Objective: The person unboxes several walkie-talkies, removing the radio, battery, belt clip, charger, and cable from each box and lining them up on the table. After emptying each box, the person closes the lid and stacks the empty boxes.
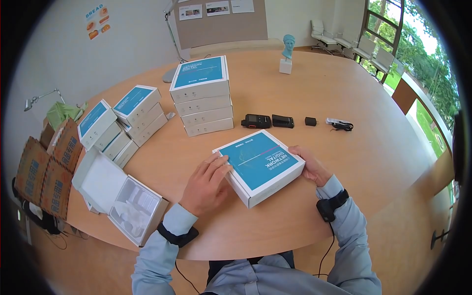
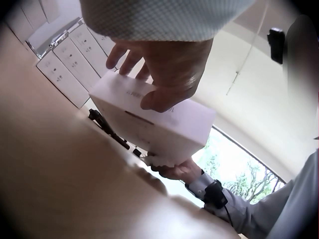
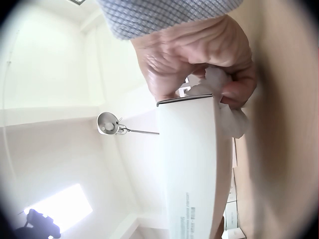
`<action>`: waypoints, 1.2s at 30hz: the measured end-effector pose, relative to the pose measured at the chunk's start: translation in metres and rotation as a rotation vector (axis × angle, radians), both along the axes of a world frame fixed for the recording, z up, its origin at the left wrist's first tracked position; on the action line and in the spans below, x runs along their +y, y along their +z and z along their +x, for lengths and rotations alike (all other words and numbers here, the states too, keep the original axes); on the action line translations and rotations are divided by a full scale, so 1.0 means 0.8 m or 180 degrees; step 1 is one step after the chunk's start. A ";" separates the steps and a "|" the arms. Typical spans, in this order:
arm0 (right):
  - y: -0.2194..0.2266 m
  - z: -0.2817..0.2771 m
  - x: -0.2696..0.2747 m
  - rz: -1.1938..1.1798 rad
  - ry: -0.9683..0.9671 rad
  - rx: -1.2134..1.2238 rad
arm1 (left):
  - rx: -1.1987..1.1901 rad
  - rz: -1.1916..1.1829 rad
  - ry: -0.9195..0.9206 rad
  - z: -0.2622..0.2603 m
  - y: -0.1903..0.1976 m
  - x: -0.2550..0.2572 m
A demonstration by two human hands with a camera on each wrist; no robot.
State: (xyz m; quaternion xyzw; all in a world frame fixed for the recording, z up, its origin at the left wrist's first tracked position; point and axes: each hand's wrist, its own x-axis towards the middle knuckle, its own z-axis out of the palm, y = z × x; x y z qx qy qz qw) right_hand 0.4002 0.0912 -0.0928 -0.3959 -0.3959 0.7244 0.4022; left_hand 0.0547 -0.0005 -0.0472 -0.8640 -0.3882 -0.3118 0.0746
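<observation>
A white cardboard box with a blue "Network Digital" label is between my two hands over the table. My left hand rests its loosely extended fingers on the box's left edge; in the left wrist view its thumb lies against the end face. My right hand grips the opposite end, with the thumb at the upper corner. In the right wrist view, crumpled translucent white plastic sits between the right fingers and the box. The box's inside is hidden.
An open white box with plastic wrapping inside stands at left, beside stacked closed boxes. A taller stack stands behind. Across the table lie a black handheld radio, a black flat piece, a charger block and a coiled cable.
</observation>
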 end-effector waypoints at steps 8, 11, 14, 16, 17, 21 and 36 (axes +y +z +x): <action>0.007 0.008 -0.004 0.1078 0.0584 -0.1018 | -0.2637 -0.2597 0.0409 -0.019 0.003 0.041; 0.019 0.003 -0.016 0.1278 0.0723 -0.1084 | -0.2768 -0.3920 0.0104 -0.020 0.012 0.052; 0.026 0.003 -0.019 0.1372 0.0832 -0.1119 | -0.2943 -0.4437 -0.0593 -0.013 0.011 0.055; 0.020 0.006 -0.016 0.1313 0.0826 -0.1113 | -0.3101 -0.4596 -0.0641 -0.010 0.010 0.054; 0.019 0.007 -0.014 0.1246 0.0829 -0.1102 | -0.3264 -0.4759 -0.0677 -0.009 0.010 0.053; 0.025 0.009 -0.013 0.1283 0.0921 -0.1226 | -0.3514 -0.4673 -0.0607 -0.009 0.003 0.054; 0.001 0.004 -0.004 0.1331 0.0713 -0.1526 | -0.3344 -0.3930 -0.0130 -0.052 0.020 0.055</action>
